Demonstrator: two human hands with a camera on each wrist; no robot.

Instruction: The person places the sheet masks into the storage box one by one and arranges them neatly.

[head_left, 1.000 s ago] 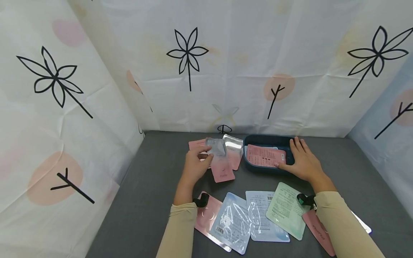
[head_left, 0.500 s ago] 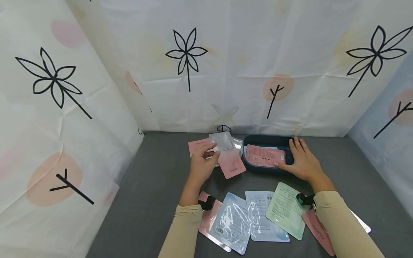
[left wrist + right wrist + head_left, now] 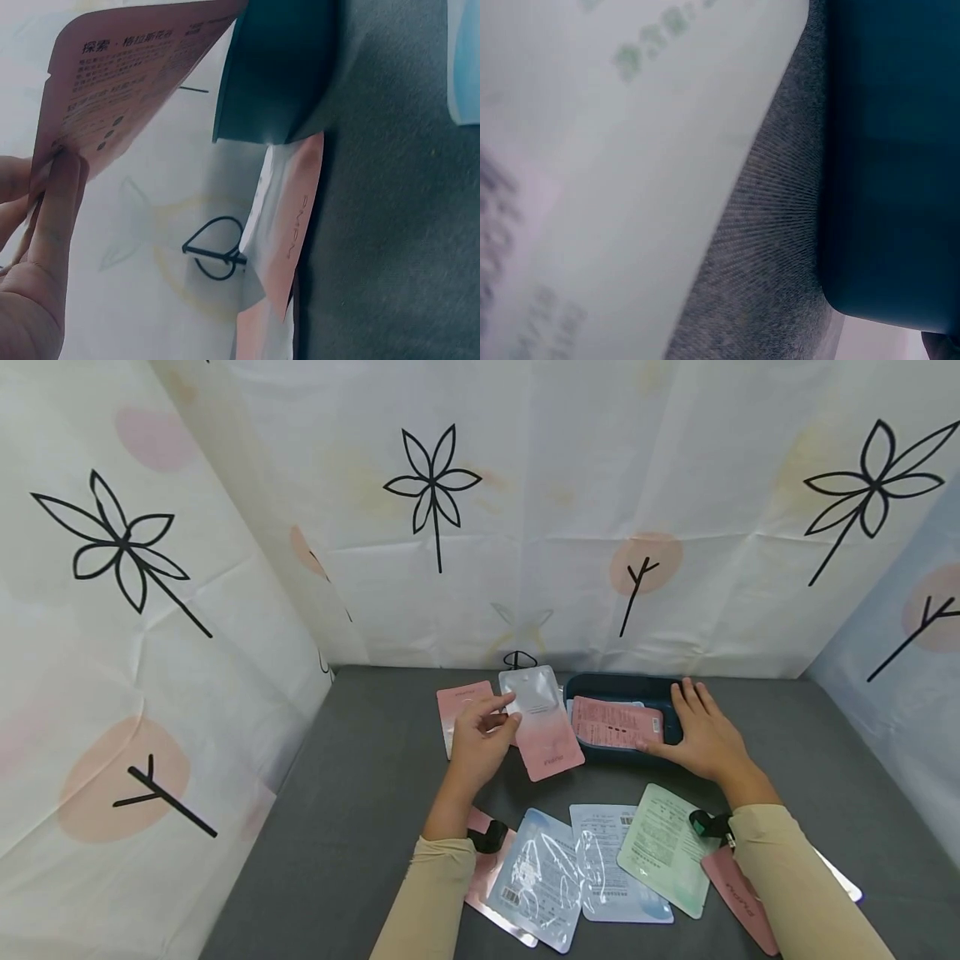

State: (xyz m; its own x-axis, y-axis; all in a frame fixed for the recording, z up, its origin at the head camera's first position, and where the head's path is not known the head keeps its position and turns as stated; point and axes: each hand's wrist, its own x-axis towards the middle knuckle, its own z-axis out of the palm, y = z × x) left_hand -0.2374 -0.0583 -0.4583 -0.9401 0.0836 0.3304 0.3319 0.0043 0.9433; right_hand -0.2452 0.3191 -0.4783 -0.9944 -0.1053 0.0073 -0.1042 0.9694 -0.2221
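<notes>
My left hand (image 3: pixel 482 739) pinches a pink and silver sheet mask packet (image 3: pixel 551 743) by its left edge, tilted, beside the tray's left end. In the left wrist view the printed back of this pink packet (image 3: pixel 120 82) hangs above the table, thumb and fingers on its edge. My right hand (image 3: pixel 705 735) rests across the right end of the dark blue tray (image 3: pixel 622 754), fingers straight over the far corner and thumb at the near rim. Inside the tray lies a pink packet (image 3: pixel 618 722) on top of a pale one. The right wrist view shows the tray wall (image 3: pixel 892 165), not the hand.
Left of the tray, another pink packet (image 3: pixel 457 700) lies partly behind my left hand. Nearer me are two blue packets (image 3: pixel 536 877), a green packet (image 3: pixel 667 852), and pink packets (image 3: pixel 742 897) partly under my forearms. A patterned cloth (image 3: pixel 525 527) closes off the back.
My left hand has lifted the pink and silver packet off the pile and moved it right, toward the tray. My right hand stays on the tray.
</notes>
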